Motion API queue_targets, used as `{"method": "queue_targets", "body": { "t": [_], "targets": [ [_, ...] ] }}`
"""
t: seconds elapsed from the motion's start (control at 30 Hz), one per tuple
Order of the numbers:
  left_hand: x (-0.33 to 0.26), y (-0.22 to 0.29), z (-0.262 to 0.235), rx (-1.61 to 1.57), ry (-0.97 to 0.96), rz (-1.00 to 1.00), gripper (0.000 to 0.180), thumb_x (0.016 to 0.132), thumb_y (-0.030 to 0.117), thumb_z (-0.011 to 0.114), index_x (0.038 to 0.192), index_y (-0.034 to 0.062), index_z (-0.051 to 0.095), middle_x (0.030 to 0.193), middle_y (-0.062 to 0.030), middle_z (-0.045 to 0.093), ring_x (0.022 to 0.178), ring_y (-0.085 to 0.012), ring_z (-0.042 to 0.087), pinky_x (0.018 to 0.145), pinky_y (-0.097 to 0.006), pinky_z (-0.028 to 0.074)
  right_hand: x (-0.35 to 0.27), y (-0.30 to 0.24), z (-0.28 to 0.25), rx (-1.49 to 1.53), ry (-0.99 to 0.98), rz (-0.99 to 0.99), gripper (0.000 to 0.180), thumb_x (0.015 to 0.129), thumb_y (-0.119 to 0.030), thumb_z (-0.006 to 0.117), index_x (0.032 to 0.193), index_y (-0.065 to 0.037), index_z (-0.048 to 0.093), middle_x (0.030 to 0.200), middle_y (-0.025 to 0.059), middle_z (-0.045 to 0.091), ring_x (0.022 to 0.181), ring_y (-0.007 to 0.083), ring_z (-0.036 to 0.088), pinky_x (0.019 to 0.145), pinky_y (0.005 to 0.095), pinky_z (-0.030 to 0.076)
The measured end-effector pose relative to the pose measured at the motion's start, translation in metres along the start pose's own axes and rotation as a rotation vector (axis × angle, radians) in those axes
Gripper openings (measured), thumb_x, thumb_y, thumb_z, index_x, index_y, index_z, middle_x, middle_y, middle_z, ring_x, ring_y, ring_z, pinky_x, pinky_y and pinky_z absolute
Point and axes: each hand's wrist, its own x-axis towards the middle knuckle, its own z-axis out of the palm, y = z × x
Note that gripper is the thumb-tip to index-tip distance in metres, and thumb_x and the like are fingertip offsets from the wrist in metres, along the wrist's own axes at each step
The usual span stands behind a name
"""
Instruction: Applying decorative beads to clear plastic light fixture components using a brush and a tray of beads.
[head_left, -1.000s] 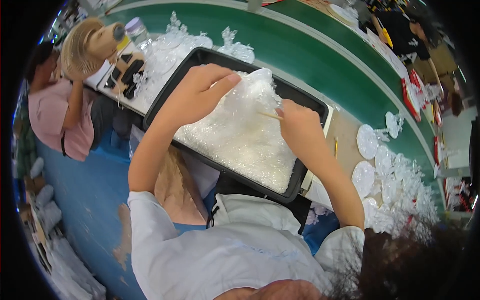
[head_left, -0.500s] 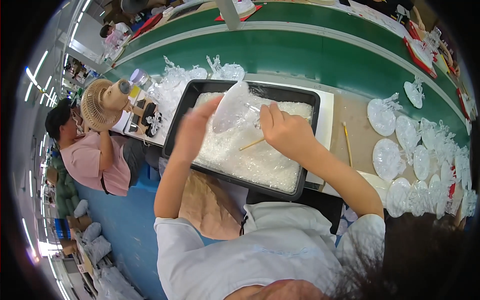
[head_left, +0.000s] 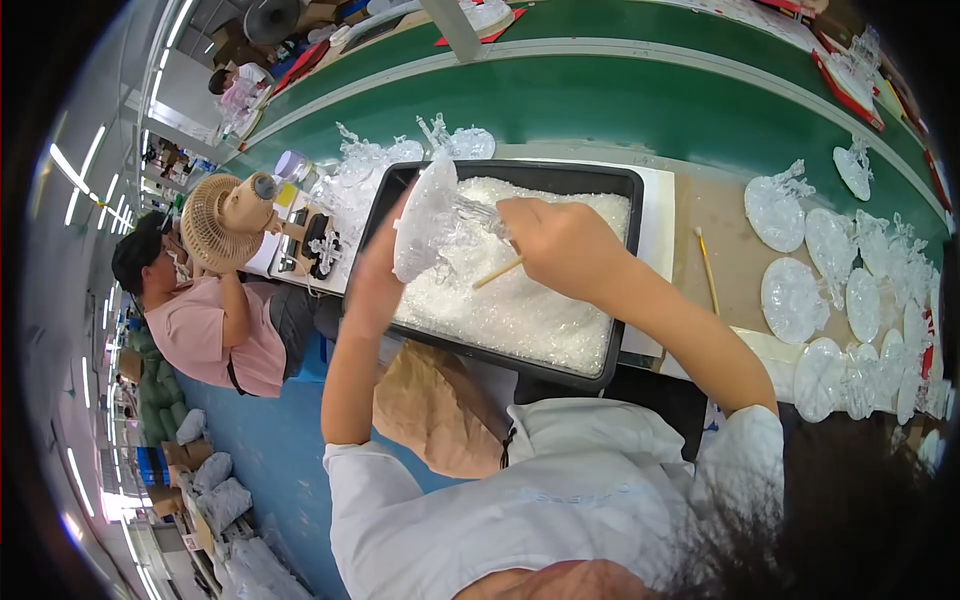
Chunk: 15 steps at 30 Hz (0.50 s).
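Observation:
My left hand (head_left: pixel 374 275), blurred by motion, grips the edge of a clear ornament (head_left: pixel 428 218) with a round, disc-like base. The disc is tilted nearly on edge above a black tray (head_left: pixel 622 330), with its branching clear part toward my right hand. A thin wooden stick (head_left: pixel 497 273), perhaps a brush handle, pokes out below the closed fingers of my right hand (head_left: pixel 562 243). Those fingertips are close to the ornament's branching part; whether they touch it I cannot tell. Fine, glittering white granules (head_left: pixel 530 320) fill the tray beneath both hands.
Several similar clear ornaments (head_left: pixel 795 300) stand at the right, with more (head_left: pixel 375 160) behind the tray's left. A slim yellow brush (head_left: pixel 708 270) lies right of the tray. A tan fan (head_left: pixel 222 222) and a seated person in pink (head_left: pixel 215 335) are at left. A green conveyor (head_left: pixel 600 100) runs behind.
The ornament has turned more edge-on and shifted slightly left with my left hand. My right hand has moved slightly left with the stick. The whole view has shifted a little.

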Motion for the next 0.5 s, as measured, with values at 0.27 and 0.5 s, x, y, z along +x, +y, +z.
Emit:
{"method": "queue_targets", "body": {
  "t": [0.27, 0.5],
  "targets": [
    [-0.009, -0.005, -0.015, 0.096, -0.063, -0.196, 0.072, 0.093, 0.033, 0.062, 0.151, -0.0063, 0.043, 0.157, -0.0177, 0.046, 0.147, -0.0353, 0.039, 0.121, -0.045, 0.029, 0.008, -0.005, 0.0, 0.164, -0.006, 0.056, 0.01, 0.081, -0.005, 0.064, 0.087, -0.001, 0.058, 0.074, 0.0151, 0.065, 0.066, 0.0345, 0.068, 0.058, 0.0434, 0.054],
    [-0.035, -0.074, 0.02, -0.206, -0.079, -0.06, 0.074, 0.09, 0.016, 0.063, 0.157, 0.0034, 0.035, 0.159, -0.0136, 0.044, 0.144, -0.0321, 0.042, 0.119, -0.045, 0.03, 0.003, -0.002, 0.001, 0.136, -0.121, 0.12, 0.028, 0.079, -0.003, 0.072, 0.106, -0.001, 0.066, 0.086, 0.017, 0.071, 0.074, 0.0351, 0.07, 0.062, 0.0418, 0.056]
  ]
}}
